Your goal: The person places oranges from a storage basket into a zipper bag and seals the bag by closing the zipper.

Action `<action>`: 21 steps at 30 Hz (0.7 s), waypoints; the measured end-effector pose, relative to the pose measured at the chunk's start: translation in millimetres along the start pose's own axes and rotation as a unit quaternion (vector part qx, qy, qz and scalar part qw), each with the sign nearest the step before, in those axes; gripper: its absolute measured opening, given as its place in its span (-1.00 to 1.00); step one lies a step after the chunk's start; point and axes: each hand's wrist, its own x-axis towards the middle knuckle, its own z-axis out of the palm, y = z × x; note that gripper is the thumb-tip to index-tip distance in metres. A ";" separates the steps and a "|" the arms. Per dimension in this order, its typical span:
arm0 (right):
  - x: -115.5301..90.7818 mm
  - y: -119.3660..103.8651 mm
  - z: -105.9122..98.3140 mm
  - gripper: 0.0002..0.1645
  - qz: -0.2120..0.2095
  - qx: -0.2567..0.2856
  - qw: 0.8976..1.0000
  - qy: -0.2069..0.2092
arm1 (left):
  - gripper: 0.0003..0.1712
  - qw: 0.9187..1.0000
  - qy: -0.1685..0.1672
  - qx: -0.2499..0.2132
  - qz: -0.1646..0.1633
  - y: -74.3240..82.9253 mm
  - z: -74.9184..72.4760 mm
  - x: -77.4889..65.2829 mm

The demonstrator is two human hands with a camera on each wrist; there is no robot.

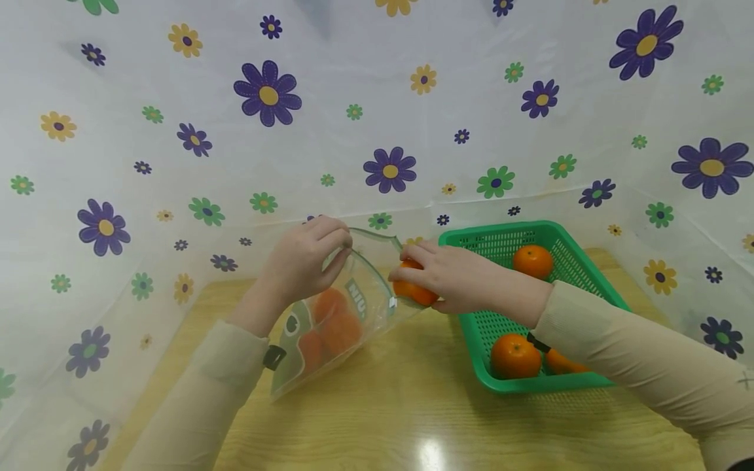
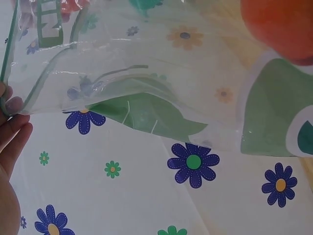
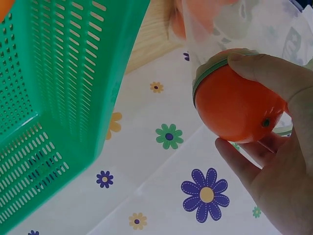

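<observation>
Standing beside right grip [image 1: 450, 271], head view: green basket [image 1: 530, 384], further oranges [image 1: 516, 357] inside, right sleeve [image 1: 636, 353] crossing above; right grip clamped on orange [image 1: 419, 297] at mouth of clear bag [image 1: 356, 299]; left grip [image 1: 309, 258] pinching bag's rim; desk [image 1: 383, 409] below both. Left wrist: flowered sheet [image 2: 139, 191] beyond left grip. Right wrist: zip edge [image 3: 205, 76] curving round orange, beside thumb.

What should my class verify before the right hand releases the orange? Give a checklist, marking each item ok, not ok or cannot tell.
1. Left hand pinching the rim of the clear bag: ok.
2. Bag mouth open: ok; its rim curves round part of the orange.
3. Right hand gripping the orange: ok.
4. Orange fully inside the bag: not ok; it sits at the mouth.
5. Exact count of fruit already bagged: cannot tell; pieces overlap.
</observation>
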 end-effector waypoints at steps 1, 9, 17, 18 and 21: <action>-0.2 -0.2 -0.1 -0.11 0.001 0.002 1.000 -0.002 | -0.95 1.000 0.000 0.001 0.000 0.0 0.1 0.0; -0.4 -1.4 -0.3 -0.06 0.008 0.013 1.000 -0.025 | -0.95 1.000 0.001 0.004 -0.003 -0.5 0.2 -0.3; -1.3 -3.4 -2.7 0.01 0.004 -0.002 0.999 -0.036 | -0.96 1.000 0.005 0.010 0.005 -0.8 -1.5 -2.8; -1.6 -3.7 -2.9 0.01 0.005 -0.002 0.999 -0.037 | -0.97 1.000 0.004 0.011 0.005 -0.8 -1.6 -3.2; -2.1 -4.3 -2.8 0.00 0.012 0.002 0.999 -0.041 | -0.96 1.000 0.002 0.013 0.005 -0.6 -2.0 -4.2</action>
